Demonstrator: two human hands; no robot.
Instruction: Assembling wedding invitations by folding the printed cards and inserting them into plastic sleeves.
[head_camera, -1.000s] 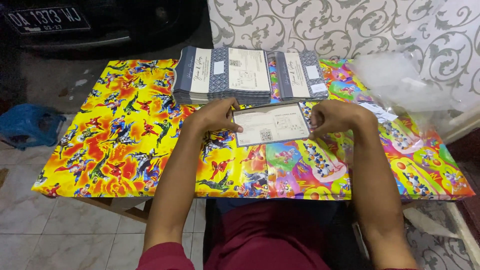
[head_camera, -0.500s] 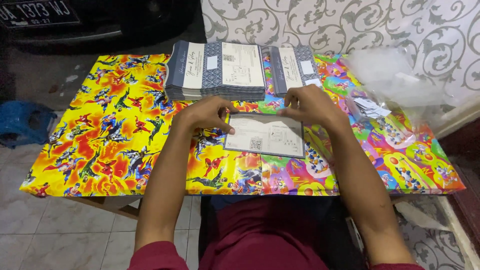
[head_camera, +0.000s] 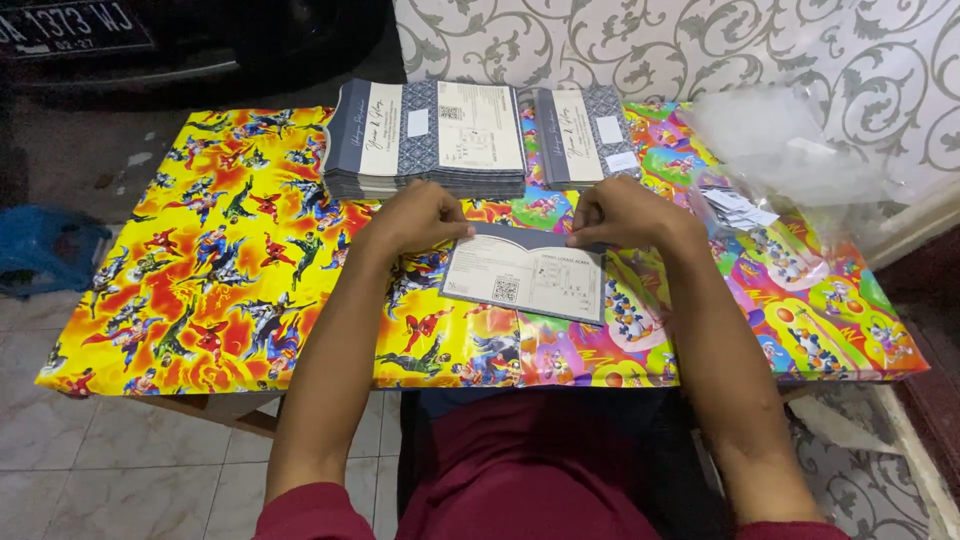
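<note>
A grey-and-cream printed card (head_camera: 525, 279) lies on the colourful cartoon-patterned table cover (head_camera: 230, 270), its top flap folded over. My left hand (head_camera: 420, 215) presses the card's upper left corner. My right hand (head_camera: 625, 212) pinches the upper right edge of the flap. Both hands rest on the card just in front of the stacks.
A large stack of the same cards (head_camera: 430, 140) and a smaller stack (head_camera: 585, 135) sit at the table's far edge. Clear plastic sleeves (head_camera: 790, 150) lie at the right, with small paper labels (head_camera: 740, 208). A blue bag (head_camera: 45, 250) sits on the tiled floor at left.
The card went from being held up in both hands to lying on the table. The hands have moved to its top edge, where a flap is now folded down.
</note>
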